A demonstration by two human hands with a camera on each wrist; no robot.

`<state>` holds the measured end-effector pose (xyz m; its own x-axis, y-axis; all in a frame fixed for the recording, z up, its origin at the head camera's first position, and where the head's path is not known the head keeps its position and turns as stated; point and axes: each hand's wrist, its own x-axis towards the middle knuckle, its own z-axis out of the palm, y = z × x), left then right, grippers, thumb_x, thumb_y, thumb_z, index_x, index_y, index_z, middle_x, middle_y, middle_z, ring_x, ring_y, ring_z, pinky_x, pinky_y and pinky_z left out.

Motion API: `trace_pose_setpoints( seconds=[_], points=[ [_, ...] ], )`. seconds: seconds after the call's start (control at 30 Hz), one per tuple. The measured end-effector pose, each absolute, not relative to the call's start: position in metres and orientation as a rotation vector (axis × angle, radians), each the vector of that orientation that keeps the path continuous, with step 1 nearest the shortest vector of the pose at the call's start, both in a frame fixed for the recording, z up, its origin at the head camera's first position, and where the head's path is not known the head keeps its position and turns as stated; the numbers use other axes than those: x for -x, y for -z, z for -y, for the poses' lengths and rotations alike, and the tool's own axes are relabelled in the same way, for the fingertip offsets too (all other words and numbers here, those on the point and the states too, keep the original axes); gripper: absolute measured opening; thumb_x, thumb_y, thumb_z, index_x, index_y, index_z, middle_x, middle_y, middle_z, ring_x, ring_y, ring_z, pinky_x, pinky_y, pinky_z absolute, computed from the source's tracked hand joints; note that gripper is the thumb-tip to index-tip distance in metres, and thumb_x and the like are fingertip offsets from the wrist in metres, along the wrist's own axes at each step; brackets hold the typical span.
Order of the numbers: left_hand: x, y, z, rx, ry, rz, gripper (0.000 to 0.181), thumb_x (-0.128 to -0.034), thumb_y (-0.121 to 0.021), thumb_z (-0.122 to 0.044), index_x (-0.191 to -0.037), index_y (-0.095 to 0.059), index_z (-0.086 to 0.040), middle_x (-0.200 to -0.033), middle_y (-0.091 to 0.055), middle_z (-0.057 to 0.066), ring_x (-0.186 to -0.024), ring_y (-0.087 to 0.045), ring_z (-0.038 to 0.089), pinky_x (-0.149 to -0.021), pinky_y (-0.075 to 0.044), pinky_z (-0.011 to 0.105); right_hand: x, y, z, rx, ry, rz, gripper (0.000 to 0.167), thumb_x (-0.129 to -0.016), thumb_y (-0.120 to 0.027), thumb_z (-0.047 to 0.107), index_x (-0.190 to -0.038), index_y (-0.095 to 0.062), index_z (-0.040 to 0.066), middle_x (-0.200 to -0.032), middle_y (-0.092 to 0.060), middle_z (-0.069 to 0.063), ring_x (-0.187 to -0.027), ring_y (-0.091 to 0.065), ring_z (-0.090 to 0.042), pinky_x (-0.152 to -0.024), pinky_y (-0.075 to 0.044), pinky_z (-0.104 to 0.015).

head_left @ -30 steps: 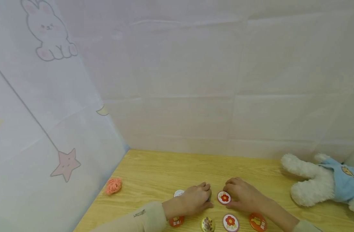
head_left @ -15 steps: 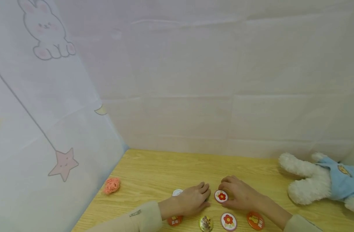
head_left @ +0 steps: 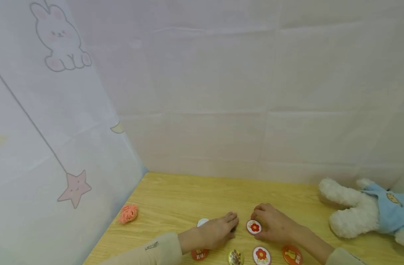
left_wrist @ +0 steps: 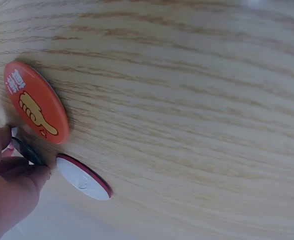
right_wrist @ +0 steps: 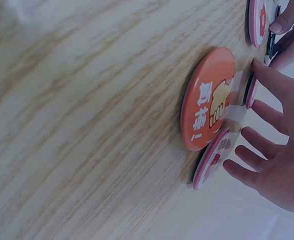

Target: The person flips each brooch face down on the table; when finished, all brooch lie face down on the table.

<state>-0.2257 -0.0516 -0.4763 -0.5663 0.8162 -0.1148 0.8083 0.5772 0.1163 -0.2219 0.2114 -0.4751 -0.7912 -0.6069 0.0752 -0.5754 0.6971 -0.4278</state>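
On table (head_left: 188, 189) btwn hands | I see flower badge (head_left: 254, 227), R hand (head_left: 275, 225) part-open, pinching its rim | L hand (head_left: 216, 232) pinches thin dark item (left_wrist: 27, 151), ID unclear | badge prob. light, stiff, slick; I'd take opp. edges

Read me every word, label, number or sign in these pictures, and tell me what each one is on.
"真棒!": white, on the orange thumbs-up badge in the right wrist view.
White characters, too blurred to read surely: on the orange pointing-thumb badge in the left wrist view.
Yellow characters, too small: on the red-flower badges.
Dark print, too blurred: on the left sleeve.
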Motion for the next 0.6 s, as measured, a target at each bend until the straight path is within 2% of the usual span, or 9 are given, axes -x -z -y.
trace_pose_setpoints(
  seconds=[0.17, 0.33, 0.6],
  points=[
    [0.228, 0.479, 0.055, -1.301, -0.155, -2.722, 0.056, -0.098, -0.056, -0.039, -0.139, -0.049, -0.001, -0.146, -0.044, 0.015, -0.135, -0.042, 0.028, -0.1, -0.044, 0.03, 0.221, 0.477, -0.213, 0.996, 0.673, -2.822, 0.041, -0.083, -0.075, 0.046, -0.111, -0.062, 0.02, -0.127, -0.053, -0.011, -0.117, -0.05, -0.032, -0.09, -0.049, -0.052],
    [0.231, 0.482, 0.062, -1.244, -0.171, -2.775, 0.061, -0.094, -0.059, -0.045, -0.134, -0.055, 0.001, -0.141, -0.049, 0.017, -0.131, -0.046, 0.031, -0.098, -0.047, 0.033, 0.219, 0.476, -0.21, 1.058, 0.606, -2.867, 0.044, -0.084, -0.073, 0.047, -0.113, -0.064, 0.015, -0.127, -0.055, -0.013, -0.117, -0.051, -0.032, -0.091, -0.049, -0.052],
    [0.233, 0.481, 0.063, -1.246, -0.159, -2.796, 0.059, -0.0937, -0.059, -0.045, -0.129, -0.059, 0.002, -0.138, -0.052, 0.02, -0.127, -0.051, 0.034, -0.097, -0.048, 0.034, 0.218, 0.467, -0.182, 1.124, 0.532, -2.838, 0.05, -0.089, -0.067, 0.046, -0.119, -0.065, 0.005, -0.131, -0.059, -0.016, -0.13, -0.045, -0.04, -0.095, -0.046, -0.055]
  ],
)
